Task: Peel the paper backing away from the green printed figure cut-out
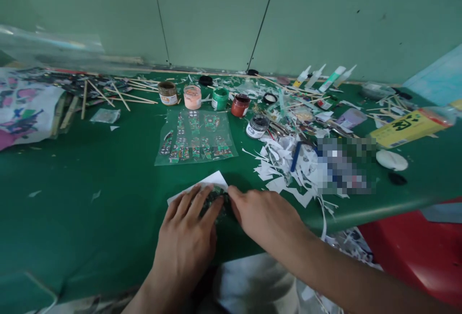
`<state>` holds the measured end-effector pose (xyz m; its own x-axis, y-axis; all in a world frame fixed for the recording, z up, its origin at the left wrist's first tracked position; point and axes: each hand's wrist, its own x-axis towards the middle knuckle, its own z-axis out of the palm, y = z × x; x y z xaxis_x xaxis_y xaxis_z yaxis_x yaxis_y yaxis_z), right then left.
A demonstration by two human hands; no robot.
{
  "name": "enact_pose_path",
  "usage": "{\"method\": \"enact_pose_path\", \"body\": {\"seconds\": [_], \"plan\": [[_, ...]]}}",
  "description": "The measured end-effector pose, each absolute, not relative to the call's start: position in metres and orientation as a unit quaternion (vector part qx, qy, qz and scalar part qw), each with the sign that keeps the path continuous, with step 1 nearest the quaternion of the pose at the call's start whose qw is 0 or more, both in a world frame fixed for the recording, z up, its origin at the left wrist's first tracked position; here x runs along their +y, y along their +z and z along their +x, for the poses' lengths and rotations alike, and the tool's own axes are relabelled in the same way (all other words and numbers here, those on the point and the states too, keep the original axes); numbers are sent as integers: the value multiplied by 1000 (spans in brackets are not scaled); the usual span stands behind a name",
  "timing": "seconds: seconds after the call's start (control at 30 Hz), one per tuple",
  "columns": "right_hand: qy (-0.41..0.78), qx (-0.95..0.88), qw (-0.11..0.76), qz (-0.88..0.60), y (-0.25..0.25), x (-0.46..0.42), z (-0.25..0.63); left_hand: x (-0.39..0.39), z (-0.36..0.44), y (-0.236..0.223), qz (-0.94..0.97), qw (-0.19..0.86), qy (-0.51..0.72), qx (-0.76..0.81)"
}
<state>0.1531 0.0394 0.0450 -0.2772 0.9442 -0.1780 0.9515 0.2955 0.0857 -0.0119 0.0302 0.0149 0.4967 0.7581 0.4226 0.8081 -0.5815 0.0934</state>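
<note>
Close to the table's front edge lies a white sheet of paper (218,178) with a dark, patterned piece (212,197) on it. My left hand (186,232) presses down on both with its fingers stretched out. At the sheet's right edge, my right hand (265,215) is closed, thumb and fingers drawn together; whatever it grips is hidden beneath it. Just beyond the paper rests a clear plastic sheet (195,153) bearing several small green, red and white patterned cutouts.
Open paint jars, including a green one (220,98) and a red one (240,106), stand behind the plastic sheet. White paper scraps (269,165) heap up to the right, near a yellow bottle (407,129). Thin wooden sticks (126,96) lie back left. A red seat (415,251) is lower right.
</note>
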Motion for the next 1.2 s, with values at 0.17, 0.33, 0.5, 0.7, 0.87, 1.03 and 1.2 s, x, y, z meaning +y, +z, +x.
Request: {"method": "enact_pose_path", "body": {"seconds": [0.17,0.33,0.5,0.7,0.87,1.03,1.2], "plan": [[1,832,82,549,50,48,163,27,-11,33,-866,48,-157,-473],[28,878,70,472,60,60,177,32,-13,35,-883,41,-153,-443],[19,851,23,525,53,57,180,35,-11,18,-892,10,-193,-408],[-1,835,-1,550,37,50,178,30,-9,12,-885,11,-191,-424],[0,838,-16,545,34,50,180,31,-10,13,-887,11,-187,-423],[-3,842,-1,539,37,50,177,32,-11,12,-889,14,-189,-417],[8,835,36,550,41,47,170,31,-13,13,-888,9,-193,-416]]}}
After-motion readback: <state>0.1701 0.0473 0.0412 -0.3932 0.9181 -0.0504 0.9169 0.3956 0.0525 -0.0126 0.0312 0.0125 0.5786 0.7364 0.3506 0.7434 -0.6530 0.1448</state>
